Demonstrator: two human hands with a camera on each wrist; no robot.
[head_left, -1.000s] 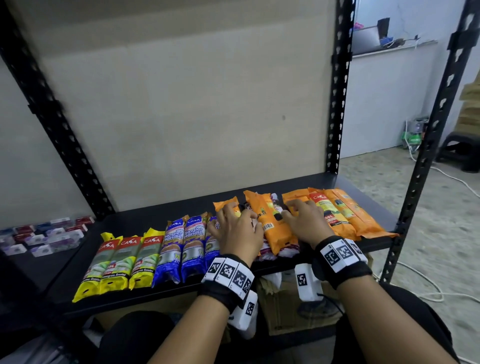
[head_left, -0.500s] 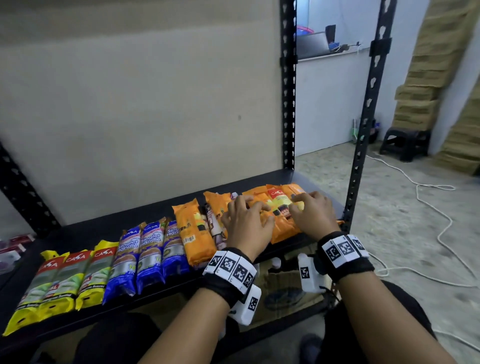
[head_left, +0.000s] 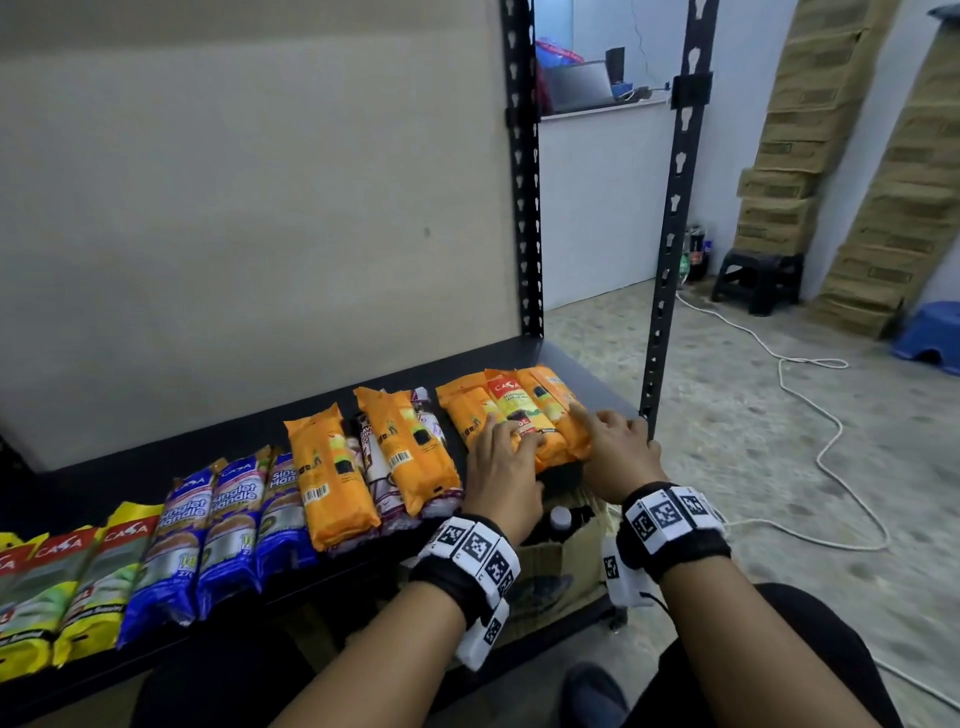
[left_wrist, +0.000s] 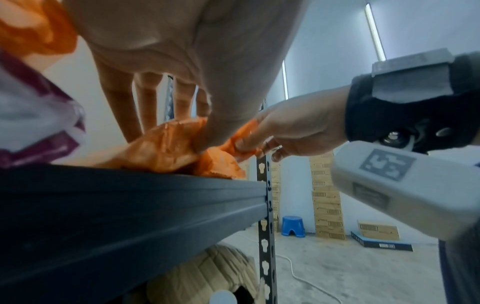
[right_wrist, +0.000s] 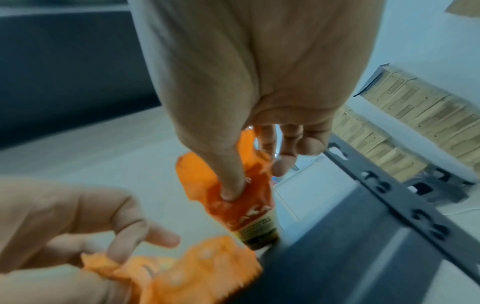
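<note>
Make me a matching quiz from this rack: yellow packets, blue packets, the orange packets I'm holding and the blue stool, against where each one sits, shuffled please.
1. yellow packets
2. blue packets
3. orange packets held by the left hand and right hand
4. blue stool

A. on the floor, right of the rack
B. right end of the shelf
C. left end of the shelf
D. on the shelf, right beside the yellow ones

Pairs: 1-C, 2-D, 3-B, 4-A.

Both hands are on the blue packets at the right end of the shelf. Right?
Not blue. The head view shows the left hand and right hand on the orange packets at the right end of the shelf; the blue packets lie further left.
</note>
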